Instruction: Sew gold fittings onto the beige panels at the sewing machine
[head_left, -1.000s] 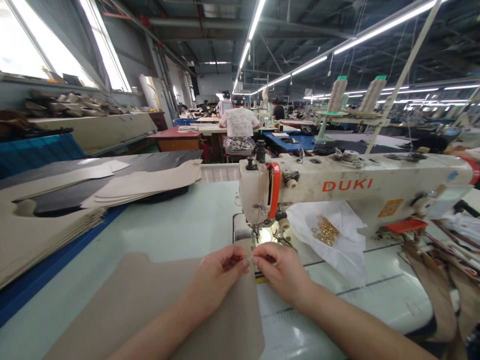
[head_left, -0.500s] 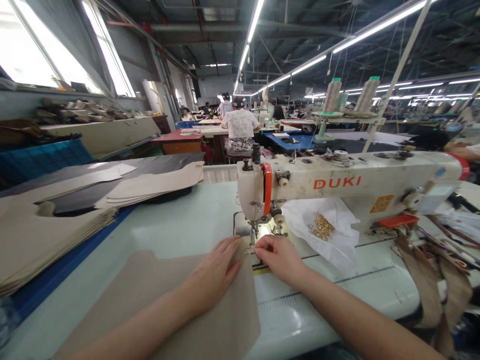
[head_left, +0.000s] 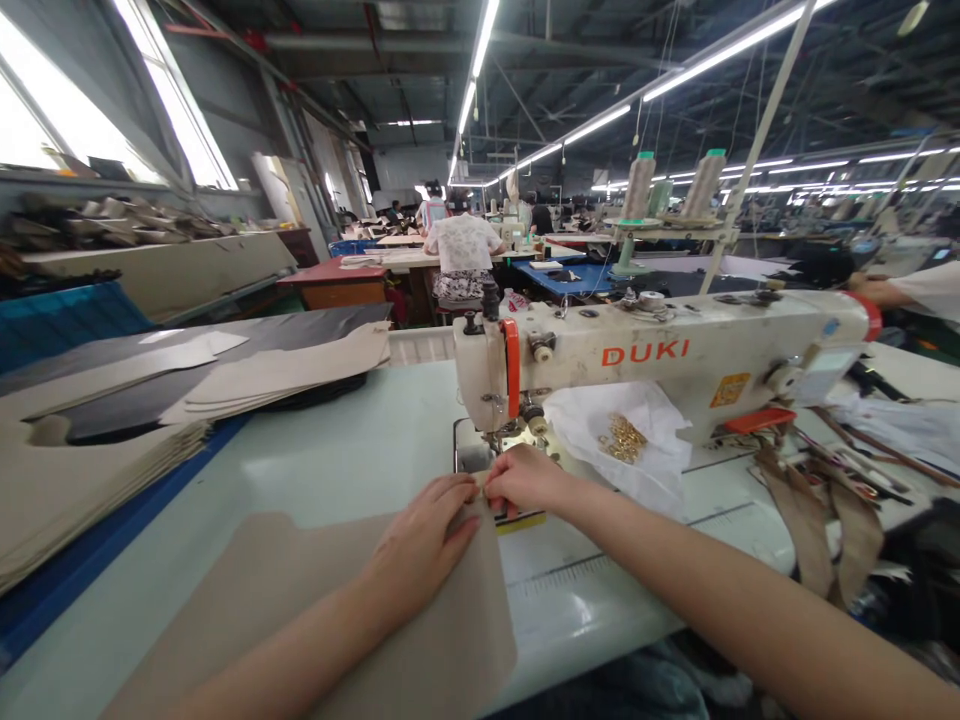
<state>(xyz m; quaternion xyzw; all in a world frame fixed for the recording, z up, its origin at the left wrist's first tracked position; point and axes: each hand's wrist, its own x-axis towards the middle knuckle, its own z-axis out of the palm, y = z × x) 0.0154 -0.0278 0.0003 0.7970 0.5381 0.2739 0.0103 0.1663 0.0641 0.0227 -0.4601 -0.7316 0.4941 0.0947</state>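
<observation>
A large tan panel lies flat on the pale green sewing table, its far corner at the needle of a cream sewing machine marked DUKI. My left hand rests flat on that corner, fingers stretched out toward the needle. My right hand sits just right of it under the machine head, fingers pinched at the panel's edge; what they grip is too small to make out.
White paper with several small gold metal rings lies under the machine arm. Stacks of tan and black panels fill the left side. Tan straps hang at right. A seated person works farther back. Thread cones stand behind the machine.
My left hand went from a pinch to lying flat on the panel. Both hands and the panel's corner moved closer in under the machine head.
</observation>
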